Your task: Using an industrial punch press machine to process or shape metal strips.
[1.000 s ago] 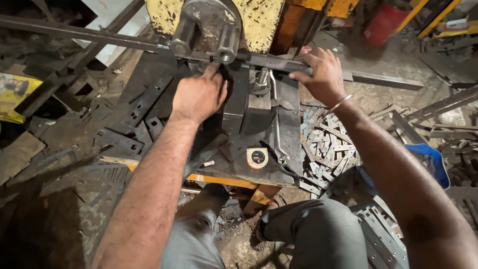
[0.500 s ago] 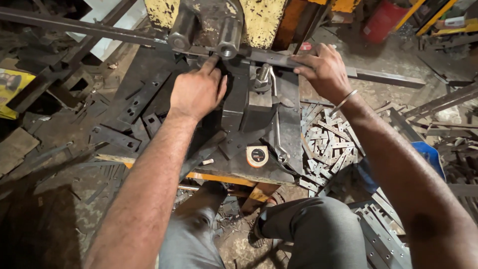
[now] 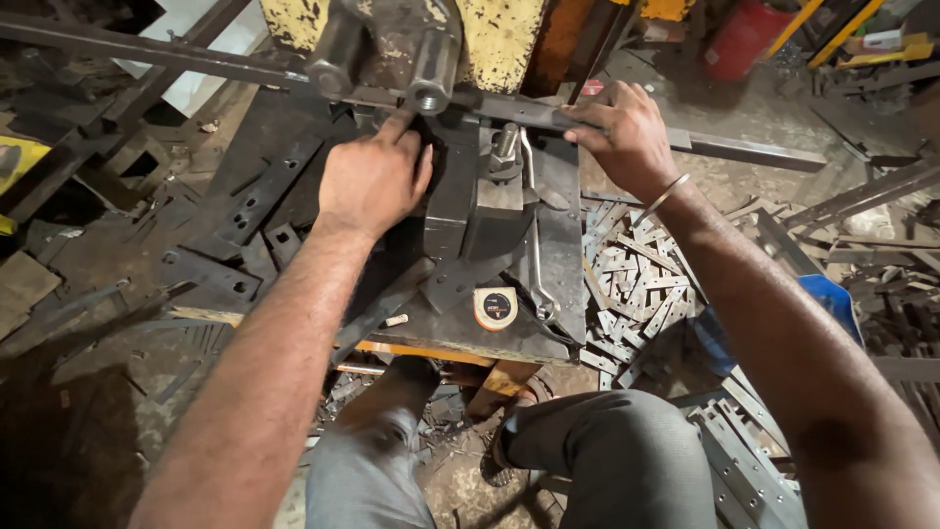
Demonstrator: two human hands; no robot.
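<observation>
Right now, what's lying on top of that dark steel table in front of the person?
On the steel table: a small round tape measure and a long spanner. The left hand covers whatever lies beneath it.

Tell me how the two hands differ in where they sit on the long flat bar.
The left hand lies knuckles-up with fingertips on the long flat bar beside the yellow machine's roller; the right hand curls over the bar farther right. The right wrist wears a bangle; the left is bare. Both touch the same bar.

head view | looks steeply down — close over machine bed point(image 3: 509, 323)
</observation>
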